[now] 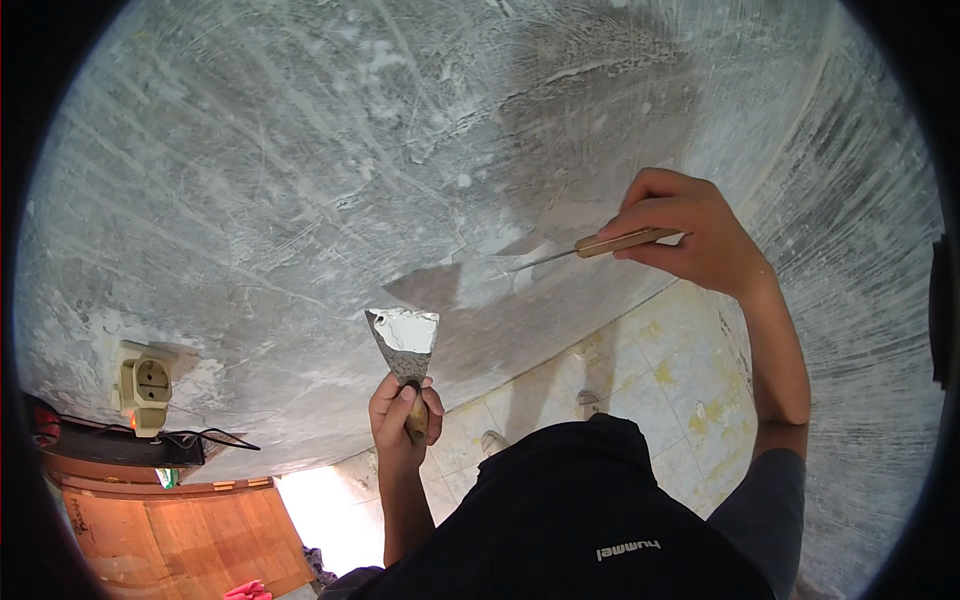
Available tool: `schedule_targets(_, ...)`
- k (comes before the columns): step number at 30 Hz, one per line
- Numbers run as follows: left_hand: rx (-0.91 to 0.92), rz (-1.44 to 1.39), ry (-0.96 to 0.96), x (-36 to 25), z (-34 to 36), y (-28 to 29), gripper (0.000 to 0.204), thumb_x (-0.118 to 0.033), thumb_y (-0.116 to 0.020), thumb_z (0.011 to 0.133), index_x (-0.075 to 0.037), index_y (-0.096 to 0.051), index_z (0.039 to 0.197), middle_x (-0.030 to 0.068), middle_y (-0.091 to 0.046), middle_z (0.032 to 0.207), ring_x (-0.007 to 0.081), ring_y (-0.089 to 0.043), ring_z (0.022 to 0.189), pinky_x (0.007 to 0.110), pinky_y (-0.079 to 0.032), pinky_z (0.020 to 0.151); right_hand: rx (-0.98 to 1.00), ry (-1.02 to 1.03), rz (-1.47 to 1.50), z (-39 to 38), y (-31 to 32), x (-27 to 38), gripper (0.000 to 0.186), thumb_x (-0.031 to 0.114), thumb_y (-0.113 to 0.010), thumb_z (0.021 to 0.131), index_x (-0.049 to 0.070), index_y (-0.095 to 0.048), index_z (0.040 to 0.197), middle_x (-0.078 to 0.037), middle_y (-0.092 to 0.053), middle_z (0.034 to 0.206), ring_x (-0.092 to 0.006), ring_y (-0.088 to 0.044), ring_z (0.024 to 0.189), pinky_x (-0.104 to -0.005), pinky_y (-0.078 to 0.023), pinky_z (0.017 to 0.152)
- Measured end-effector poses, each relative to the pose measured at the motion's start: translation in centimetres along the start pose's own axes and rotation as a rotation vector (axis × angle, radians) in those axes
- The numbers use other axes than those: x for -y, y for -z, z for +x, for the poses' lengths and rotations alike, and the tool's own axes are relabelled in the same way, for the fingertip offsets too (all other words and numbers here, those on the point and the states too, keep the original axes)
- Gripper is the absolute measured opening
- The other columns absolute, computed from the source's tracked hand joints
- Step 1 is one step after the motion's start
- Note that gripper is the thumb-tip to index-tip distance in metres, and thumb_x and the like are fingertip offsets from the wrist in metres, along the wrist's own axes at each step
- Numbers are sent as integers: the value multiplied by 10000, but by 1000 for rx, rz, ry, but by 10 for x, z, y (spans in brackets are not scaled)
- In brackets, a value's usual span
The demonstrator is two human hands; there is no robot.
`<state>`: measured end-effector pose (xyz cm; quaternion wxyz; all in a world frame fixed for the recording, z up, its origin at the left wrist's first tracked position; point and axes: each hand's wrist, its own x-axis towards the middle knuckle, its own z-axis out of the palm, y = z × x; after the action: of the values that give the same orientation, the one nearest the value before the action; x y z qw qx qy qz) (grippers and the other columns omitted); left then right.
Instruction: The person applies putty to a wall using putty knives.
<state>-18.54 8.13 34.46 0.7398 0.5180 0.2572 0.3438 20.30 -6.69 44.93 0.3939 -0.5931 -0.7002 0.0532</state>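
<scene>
My left hand [399,415] is closed around the wooden handle of a putty knife [405,362], blade up. White filler [408,327] is spread over the upper part of its wide metal blade. Higher and to the right, my right hand [690,235] grips the wooden handle of a second scraper [622,241]. Its blade shows nearly edge-on as a thin line, with the tip at or very close to the grey wall [330,150]. Pale smears and patches cover the wall around that tip. Shadows of both tools fall on it.
On the lower left wall sits a socket with a plug adapter [147,390], a dark cable [215,437] beside it. Below stands an orange-brown wooden cabinet [190,535] with a pink cloth [248,590]. A second wall [860,330] rises at right. Yellow stains mark the tiled floor [640,365].
</scene>
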Motion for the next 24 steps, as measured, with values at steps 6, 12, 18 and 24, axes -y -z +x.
schedule_targets(6,4,-42,5,4,-2,4,264,-215,-540,1018,23,-614,1107,135,-646,709,139,-463,386,251,-348,340,-371,24,554,-9,-37,-29,314,-72,-829,799,23,-700,1068,-73,-728,1039,-159,-717,925,-299,-614,731)
schedule_targets(12,21,-64,11,3,-1,4,267,-184,-509,1023,35,-626,1122,148,-652,720,140,-454,388,251,-341,350,-300,104,702,16,-60,-8,341,-134,-690,891,20,-565,1169,-242,-718,1144,-311,-732,1078,-400,-667,833)
schedule_targets(18,33,-37,-2,5,-2,4,258,-236,-538,1024,-3,-606,1114,120,-630,708,138,-455,389,249,-341,338,-162,14,758,44,-58,-2,289,7,-738,931,20,-585,1176,-183,-747,1088,-228,-748,1018,-324,-648,815)
schedule_targets(24,32,-51,5,7,-3,3,266,-218,-526,1022,13,-614,1120,133,-637,716,140,-462,397,249,-345,347,-148,57,763,54,-54,-18,284,25,-741,933,9,-595,1177,-169,-746,1076,-224,-748,995,-322,-647,801)
